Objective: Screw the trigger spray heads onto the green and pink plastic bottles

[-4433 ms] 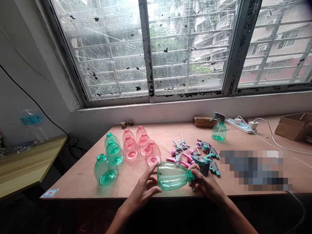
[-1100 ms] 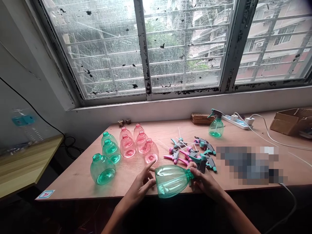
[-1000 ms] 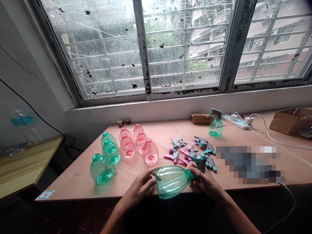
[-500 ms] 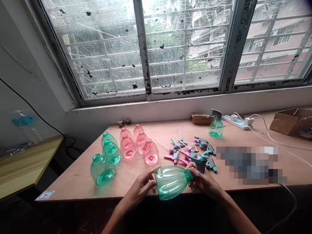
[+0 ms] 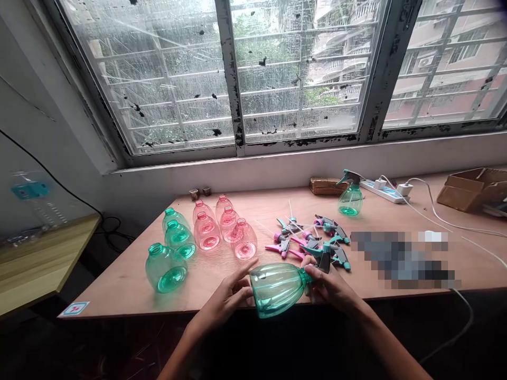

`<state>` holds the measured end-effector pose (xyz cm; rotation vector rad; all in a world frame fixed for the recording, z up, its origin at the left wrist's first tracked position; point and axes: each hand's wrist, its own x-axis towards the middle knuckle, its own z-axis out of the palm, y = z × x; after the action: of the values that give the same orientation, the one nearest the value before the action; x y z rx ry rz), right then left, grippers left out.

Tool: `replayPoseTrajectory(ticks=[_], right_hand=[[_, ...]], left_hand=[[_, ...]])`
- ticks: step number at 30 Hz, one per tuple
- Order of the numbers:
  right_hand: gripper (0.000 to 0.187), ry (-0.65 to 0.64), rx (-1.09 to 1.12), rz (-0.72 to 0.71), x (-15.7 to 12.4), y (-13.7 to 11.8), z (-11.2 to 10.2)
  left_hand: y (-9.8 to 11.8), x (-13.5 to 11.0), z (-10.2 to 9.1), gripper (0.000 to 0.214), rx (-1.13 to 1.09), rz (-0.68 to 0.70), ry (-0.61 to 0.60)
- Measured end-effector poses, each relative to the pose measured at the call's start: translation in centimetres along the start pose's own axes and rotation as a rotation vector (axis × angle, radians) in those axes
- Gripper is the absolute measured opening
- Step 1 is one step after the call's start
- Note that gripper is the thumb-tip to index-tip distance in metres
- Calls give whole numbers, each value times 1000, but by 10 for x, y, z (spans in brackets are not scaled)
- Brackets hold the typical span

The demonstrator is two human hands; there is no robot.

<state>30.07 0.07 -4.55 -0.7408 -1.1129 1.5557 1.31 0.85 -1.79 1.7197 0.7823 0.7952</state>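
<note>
A clear green spray bottle [image 5: 276, 290] lies on its side in the air at the table's front edge, base to the left. My right hand [image 5: 330, 285] is closed round its neck and the grey and teal spray head [image 5: 325, 257] there; the fingers partly hide the joint. At the base, my left hand [image 5: 225, 298] has its index finger stretched out and its thumb apart, close against the bottle; whether they touch it I cannot tell. Just behind lie several loose trigger spray heads [image 5: 282, 245], pink or teal with grey, with thin tubes.
Several pink bottles [image 5: 206, 231] and three green bottles [image 5: 166, 269], all without heads, stand on the wooden table [image 5: 119, 285] at the left. A green bottle with its head [image 5: 350, 199] stands at the back, near a power strip [image 5: 384, 191] and a cardboard box [image 5: 471, 192].
My left index finger has lifted a little from the bottle's base. The bottle's reflections have shifted, as if it turned slightly. My right hand stays at the neck; the view has tilted down slightly.
</note>
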Motion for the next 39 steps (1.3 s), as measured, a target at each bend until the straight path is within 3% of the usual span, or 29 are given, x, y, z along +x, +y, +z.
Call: replayPoseTrajectory(ticks=[2,6,11,16,22,28,33,39], right_hand=[[35,-1,-5,5,0,-1,0],[34,-29,-19,-18,-1,2,-2],[37,-59,-91,31,-2,4,-3],[38,-45,-66,45,-2,3,-2],[35,15,28,-27,-1,1,2],[40,88,-3,26,7,1,5],[37,98,91,-18,23,4,14],[36,90,81,-49,22,10,18]], left_hand=[[2,0,-1,59,9,-31,-60],[4,1,0,48,83,-28,-63],[-1,2,2,67,87,-43,-28],[-1,3,1,60,33,-44,8],[-5,4,2,51,-52,-79,-58],[-8,7,-1,64,-86,19,31],[-5,12,-2,80,-91,-28,105],[-9,17,2,69,-140,-79,77]])
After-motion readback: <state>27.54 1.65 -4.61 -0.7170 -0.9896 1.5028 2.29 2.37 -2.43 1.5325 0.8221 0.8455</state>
